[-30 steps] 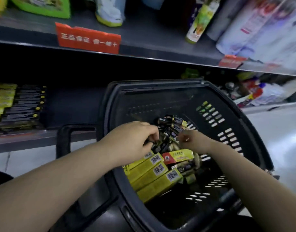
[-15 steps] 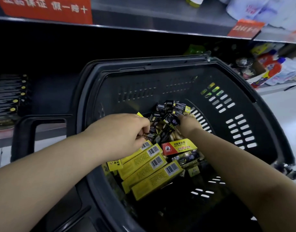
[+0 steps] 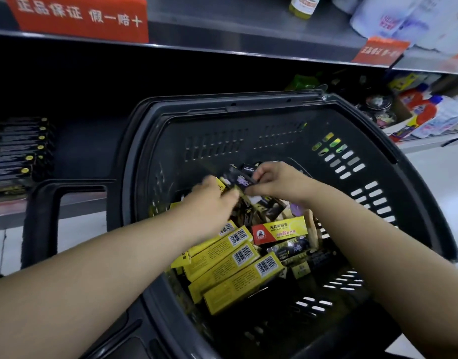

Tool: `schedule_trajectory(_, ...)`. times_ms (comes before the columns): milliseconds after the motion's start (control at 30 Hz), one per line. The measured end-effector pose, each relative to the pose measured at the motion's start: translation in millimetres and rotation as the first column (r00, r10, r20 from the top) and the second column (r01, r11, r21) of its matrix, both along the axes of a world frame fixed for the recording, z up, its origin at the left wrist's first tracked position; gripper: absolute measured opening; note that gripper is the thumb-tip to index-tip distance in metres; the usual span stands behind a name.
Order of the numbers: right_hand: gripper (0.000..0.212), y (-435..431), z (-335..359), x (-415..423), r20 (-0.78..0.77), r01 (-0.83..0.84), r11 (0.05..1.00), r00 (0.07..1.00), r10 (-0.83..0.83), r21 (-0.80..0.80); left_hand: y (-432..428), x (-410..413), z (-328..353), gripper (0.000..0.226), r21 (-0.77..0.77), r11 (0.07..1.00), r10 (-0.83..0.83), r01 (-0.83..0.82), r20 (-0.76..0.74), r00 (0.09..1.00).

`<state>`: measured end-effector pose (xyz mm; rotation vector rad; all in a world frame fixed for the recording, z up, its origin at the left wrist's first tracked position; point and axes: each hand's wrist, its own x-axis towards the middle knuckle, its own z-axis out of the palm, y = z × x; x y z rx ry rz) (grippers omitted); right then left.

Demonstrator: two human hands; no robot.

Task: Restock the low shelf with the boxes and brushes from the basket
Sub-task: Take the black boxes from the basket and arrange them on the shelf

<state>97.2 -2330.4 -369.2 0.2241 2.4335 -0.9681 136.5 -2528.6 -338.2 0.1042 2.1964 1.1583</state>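
Observation:
A black plastic basket [image 3: 393, 161] stands in front of the low shelf [image 3: 88, 203]. Inside lie several yellow boxes [image 3: 222, 257] with barcodes, a red-and-yellow box [image 3: 279, 230] and a heap of small black packs [image 3: 264, 211]. My right hand [image 3: 277, 182] holds a bundle of black packs [image 3: 239, 177] lifted above the heap. My left hand [image 3: 209, 206] is blurred, its fingers curled at the lower end of the same bundle; a yellow box edge shows by its knuckles.
The low shelf holds a stack of black boxes with yellow dots [image 3: 18, 151] at the left. The basket's handle [image 3: 41, 211] juts left. Bottles and pouches [image 3: 430, 112] crowd the shelf at the right. An upper shelf with red signs [image 3: 80, 16] overhangs.
Both hands moved up and toward the basket's back. My right hand lifted a bundle of black packs out of the heap, and my left hand came over to meet it.

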Motion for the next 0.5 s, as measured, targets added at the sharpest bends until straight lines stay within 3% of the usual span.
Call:
schedule_trajectory(67, 0.021, -22.9, 20.1, 9.6, 0.005, -0.006, 0.974, 1.0, 0.007, -0.225, 0.8, -6.5, 1.5, 0.052, 0.158, 0.935, 0.271, -0.318, 0.26, 0.927)
schedule_trajectory(133, 0.016, -41.8, 34.1, 14.8, -0.023, -0.053, 0.941, 0.999, 0.048, -0.334, 1.2, -11.3, 3.5, 0.049, 0.294, 0.804, 0.336, -0.516, 0.49, 0.804)
schedule_trajectory(233, 0.01, -45.1, 50.2, 11.1, -0.021, -0.108, 0.912, 0.994, 0.109, -0.395, -0.3, -16.2, 2.9, 0.034, 0.354, 0.677, 0.394, -0.645, 0.566, 0.724)
schedule_trajectory(333, 0.02, -15.9, 40.1, -2.6, -0.027, 0.011, 0.91, 0.999, -0.024, -0.414, -3.3, -16.8, -0.2, 0.023, 0.336, 0.677, 0.39, -0.655, 0.592, 0.706)
schedule_trajectory(367, 0.02, -4.2, 29.5, -8.4, -0.061, 0.07, 0.945, 0.994, -0.094, -0.32, -3.8, -16.5, -0.3, 0.017, 0.328, 0.698, 0.367, -0.636, 0.599, 0.712)
schedule_trajectory(433, 0.034, 20.3, 2.6, -20.7, -0.151, 0.144, 0.988, 0.979, -0.135, 0.056, -3.1, -15.3, 1.0, 0.013, 0.308, 0.736, 0.342, -0.604, 0.6, 0.723)
schedule_trajectory(500, 0.061, 39.6, -23.9, -25.8, -0.101, 0.111, 0.923, 0.992, -0.079, 0.368, -1.4, -15.8, 1.2, 0.015, 0.304, 0.728, 0.353, -0.614, 0.602, 0.716)
